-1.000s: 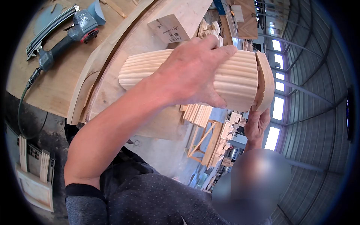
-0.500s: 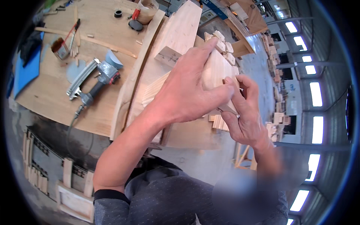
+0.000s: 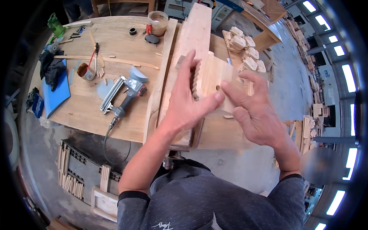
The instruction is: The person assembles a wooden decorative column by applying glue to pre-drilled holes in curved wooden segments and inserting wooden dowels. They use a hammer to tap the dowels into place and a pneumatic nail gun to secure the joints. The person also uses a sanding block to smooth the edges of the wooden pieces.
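Between my two hands is a pale wooden piece point(image 3: 215, 74) with a ridged, wavy left edge and a small dark hole in its face. My left hand point(image 3: 188, 103) grips it, with the fingers along the ridged side and the thumb pressed on the face near the hole. My right hand point(image 3: 257, 109) closes on the right side, the index fingertip beside the hole and the thumb lower down. Part of the piece is hidden behind the right fingers. A long wooden beam point(image 3: 196, 32) lies just beyond it.
On the workbench point(image 3: 88, 124) at left lie a nail gun point(image 3: 128, 94) with a hose, a red-handled brush in a small container point(image 3: 85, 72) and a blue sheet point(image 3: 59, 96). A tub point(image 3: 158, 23) stands at the far edge. Several shaped wooden blocks point(image 3: 251, 51) sit beyond my right hand.
The view has shifted, so the bench sits farther right. The wooden piece is turned, now showing its hole and ridged edge. My left hand has moved from across its top to its left side.
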Motion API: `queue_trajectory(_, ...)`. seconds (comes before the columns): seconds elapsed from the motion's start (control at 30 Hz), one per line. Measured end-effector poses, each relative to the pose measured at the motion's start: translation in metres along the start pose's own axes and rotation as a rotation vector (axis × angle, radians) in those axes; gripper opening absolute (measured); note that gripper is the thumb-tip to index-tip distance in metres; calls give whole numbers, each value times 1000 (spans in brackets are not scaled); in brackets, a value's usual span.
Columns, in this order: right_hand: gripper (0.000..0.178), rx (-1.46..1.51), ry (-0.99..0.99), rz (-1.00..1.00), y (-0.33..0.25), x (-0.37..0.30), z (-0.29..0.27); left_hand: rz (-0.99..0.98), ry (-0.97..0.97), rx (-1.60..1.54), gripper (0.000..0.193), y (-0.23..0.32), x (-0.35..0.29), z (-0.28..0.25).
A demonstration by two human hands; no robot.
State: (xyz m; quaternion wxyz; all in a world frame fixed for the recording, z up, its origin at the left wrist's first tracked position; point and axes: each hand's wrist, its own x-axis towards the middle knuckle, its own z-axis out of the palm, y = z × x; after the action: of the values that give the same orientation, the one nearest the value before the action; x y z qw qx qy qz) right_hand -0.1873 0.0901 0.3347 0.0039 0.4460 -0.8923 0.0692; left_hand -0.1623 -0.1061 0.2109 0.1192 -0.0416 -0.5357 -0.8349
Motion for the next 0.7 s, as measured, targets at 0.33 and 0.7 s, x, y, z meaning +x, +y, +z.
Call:
queue_trajectory(0.33,52,-200,269,-116,17,73,-42,109,-82,579,137,-45,-7,-37)
queue_trajectory(0.7,52,180,106,-90,-10,107,26,124,27,494,124,-48,-10,-20)
